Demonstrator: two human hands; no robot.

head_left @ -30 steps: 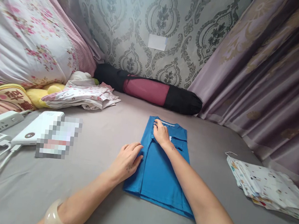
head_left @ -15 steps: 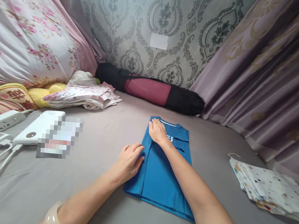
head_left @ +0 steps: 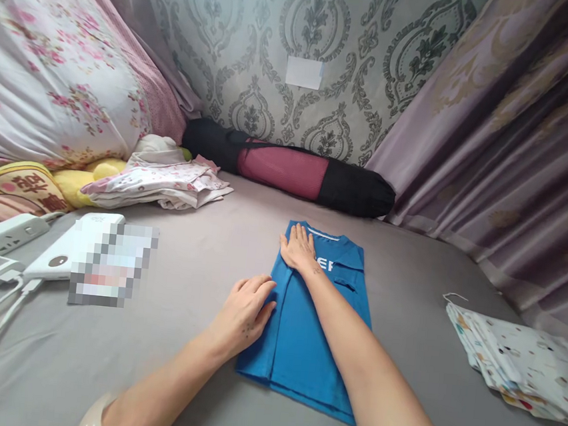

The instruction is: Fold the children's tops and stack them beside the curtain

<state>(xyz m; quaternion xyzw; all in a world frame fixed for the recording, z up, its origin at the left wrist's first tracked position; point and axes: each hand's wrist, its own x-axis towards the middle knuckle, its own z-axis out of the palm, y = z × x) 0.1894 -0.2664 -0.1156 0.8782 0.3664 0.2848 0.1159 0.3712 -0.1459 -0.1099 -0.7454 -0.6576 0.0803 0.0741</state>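
Observation:
A blue T-shirt (head_left: pixel 302 335) lies folded into a narrow strip on the grey bed sheet (head_left: pixel 174 356), collar towards the wall. My right hand (head_left: pixel 299 251) rests flat near the collar, fingers stretched out on the cloth. My left hand (head_left: pixel 243 311) lies open and flat on the shirt's left edge, about halfway down. Neither hand holds anything.
A folded patterned white cloth (head_left: pixel 520 366) lies at the right. A pile of pink-and-white clothes (head_left: pixel 161 184) sits at the back left beside yellow cushions (head_left: pixel 20 187). A black-and-red roll bag (head_left: pixel 293 170) lies along the wall. A power strip (head_left: pixel 1 232), a white device (head_left: pixel 58 258) and cables are at left.
My right hand has flattened out and slid a little leftward over the collar area. The left hand has stayed pressed on the shirt's left edge.

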